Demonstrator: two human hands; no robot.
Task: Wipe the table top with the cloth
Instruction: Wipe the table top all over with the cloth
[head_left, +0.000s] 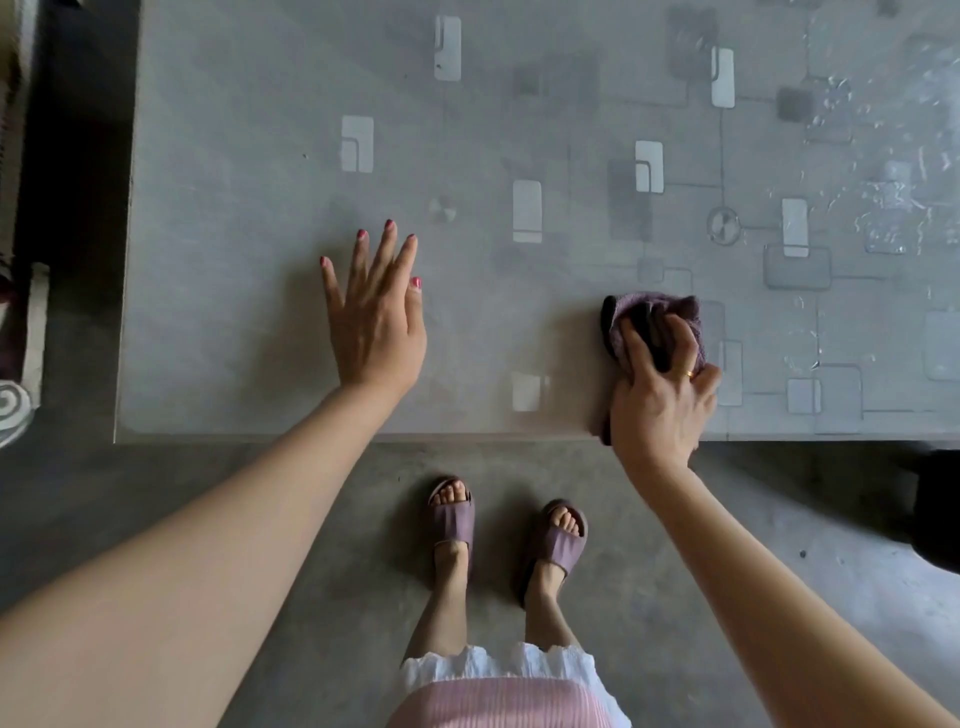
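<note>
Two feet in mauve slide sandals (451, 519) stand on a grey concrete floor (311, 545), with a pink skirt (498, 704) edged by a white frilled hem (498, 660) below them, and a swirl-patterned rug (13, 410) at far left.

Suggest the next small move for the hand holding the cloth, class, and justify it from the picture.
Probably sweep the cloth leftward along the near edge toward the left hand. The right hand grips it bunched at the table top's near edge; the surface to its right glistens, seemingly wet, while the left part looks dull.
</note>
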